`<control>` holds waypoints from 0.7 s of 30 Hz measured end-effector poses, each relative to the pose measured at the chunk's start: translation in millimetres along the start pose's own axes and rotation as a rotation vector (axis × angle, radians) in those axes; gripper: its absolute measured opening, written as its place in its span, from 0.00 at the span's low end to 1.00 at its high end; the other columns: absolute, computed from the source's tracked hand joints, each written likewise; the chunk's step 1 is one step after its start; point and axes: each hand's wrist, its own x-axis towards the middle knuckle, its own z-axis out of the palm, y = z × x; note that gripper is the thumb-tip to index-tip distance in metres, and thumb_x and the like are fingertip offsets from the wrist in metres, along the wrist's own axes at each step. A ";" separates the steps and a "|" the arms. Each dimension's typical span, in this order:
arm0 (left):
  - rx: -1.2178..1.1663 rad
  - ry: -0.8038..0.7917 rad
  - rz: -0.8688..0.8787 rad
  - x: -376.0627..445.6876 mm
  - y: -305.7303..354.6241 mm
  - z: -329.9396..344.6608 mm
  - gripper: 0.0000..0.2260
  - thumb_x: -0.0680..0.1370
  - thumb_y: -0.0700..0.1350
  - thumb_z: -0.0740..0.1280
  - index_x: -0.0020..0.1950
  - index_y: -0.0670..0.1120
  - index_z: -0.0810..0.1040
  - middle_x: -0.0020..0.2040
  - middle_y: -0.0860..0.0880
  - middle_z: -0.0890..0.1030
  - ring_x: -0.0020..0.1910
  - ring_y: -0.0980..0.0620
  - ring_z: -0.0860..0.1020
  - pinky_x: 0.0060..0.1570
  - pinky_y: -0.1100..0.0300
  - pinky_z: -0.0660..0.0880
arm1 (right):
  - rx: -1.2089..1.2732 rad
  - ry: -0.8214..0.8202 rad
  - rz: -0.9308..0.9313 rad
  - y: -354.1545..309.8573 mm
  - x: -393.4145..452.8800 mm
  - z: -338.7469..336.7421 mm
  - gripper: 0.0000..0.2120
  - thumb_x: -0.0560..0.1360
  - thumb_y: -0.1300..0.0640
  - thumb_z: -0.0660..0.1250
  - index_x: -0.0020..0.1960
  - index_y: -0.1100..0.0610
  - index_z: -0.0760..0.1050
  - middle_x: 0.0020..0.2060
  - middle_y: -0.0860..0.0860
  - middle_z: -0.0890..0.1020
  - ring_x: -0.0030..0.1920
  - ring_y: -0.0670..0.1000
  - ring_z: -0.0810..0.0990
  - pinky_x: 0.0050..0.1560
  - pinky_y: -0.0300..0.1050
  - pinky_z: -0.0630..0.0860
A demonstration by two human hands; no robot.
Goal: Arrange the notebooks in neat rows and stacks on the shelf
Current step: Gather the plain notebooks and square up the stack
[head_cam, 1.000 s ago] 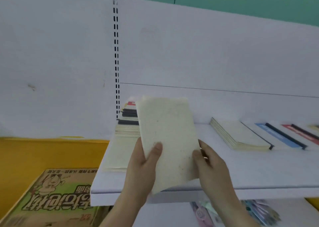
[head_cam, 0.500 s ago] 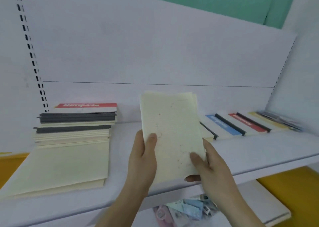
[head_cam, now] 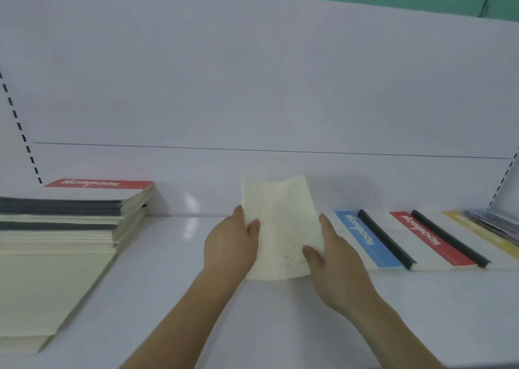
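A thin bundle of cream notebooks [head_cam: 280, 222] with speckled covers is held over the middle of the white shelf [head_cam: 174, 256]. My left hand [head_cam: 230, 245] grips its left edge, thumb on the cover. My right hand [head_cam: 331, 256] grips the right edge, thumb near the lower corner. On the left stands a tall stack of notebooks [head_cam: 70, 220] topped by a red-banded one, with a low cream pile [head_cam: 42, 290] in front. To the right lie a blue-banded notebook [head_cam: 365, 239] and a red-banded notebook [head_cam: 427, 236], overlapped in a row.
A yellow-edged notebook [head_cam: 477, 228] and a greyish pile [head_cam: 497, 222] lie at the far right. The white back panel [head_cam: 252, 88] rises behind the shelf, with slotted uprights [head_cam: 19, 127] at either side. Bare shelf surface lies in front of my hands.
The view has swung right and closer to the shelf. Both hands have carried the cream bundle forward and lower, towards the gap between the left stack and the row on the right.
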 end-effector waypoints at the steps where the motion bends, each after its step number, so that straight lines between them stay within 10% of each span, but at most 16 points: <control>1: 0.047 -0.013 -0.012 6.4 0.1 4.5 0.15 0.84 0.54 0.55 0.63 0.46 0.71 0.50 0.49 0.79 0.47 0.49 0.77 0.42 0.59 0.67 | -0.044 -0.008 -0.038 5.7 7.3 3.0 0.26 0.80 0.52 0.60 0.74 0.49 0.55 0.57 0.43 0.73 0.59 0.48 0.73 0.58 0.46 0.74; 15: -0.125 -0.265 0.031 24.4 -22.4 19.0 0.30 0.75 0.74 0.52 0.59 0.51 0.73 0.57 0.52 0.77 0.57 0.51 0.77 0.58 0.52 0.74 | -0.423 -0.188 -0.105 33.2 34.4 0.5 0.24 0.77 0.34 0.53 0.57 0.52 0.72 0.53 0.47 0.76 0.59 0.49 0.71 0.59 0.43 0.68; 18: -0.110 -0.527 0.163 7.9 -30.2 4.4 0.50 0.66 0.78 0.61 0.80 0.52 0.55 0.75 0.60 0.61 0.68 0.56 0.69 0.64 0.59 0.69 | -0.469 -0.338 -0.134 36.9 34.2 -9.3 0.32 0.67 0.22 0.53 0.54 0.48 0.68 0.49 0.42 0.73 0.56 0.47 0.69 0.56 0.44 0.69; 21: 0.070 -0.528 0.228 10.1 -30.9 6.4 0.49 0.71 0.72 0.64 0.82 0.51 0.46 0.77 0.56 0.57 0.69 0.51 0.69 0.64 0.55 0.71 | -0.496 -0.381 -0.160 37.1 39.0 -12.2 0.32 0.67 0.24 0.56 0.55 0.49 0.68 0.49 0.42 0.72 0.57 0.47 0.70 0.52 0.42 0.68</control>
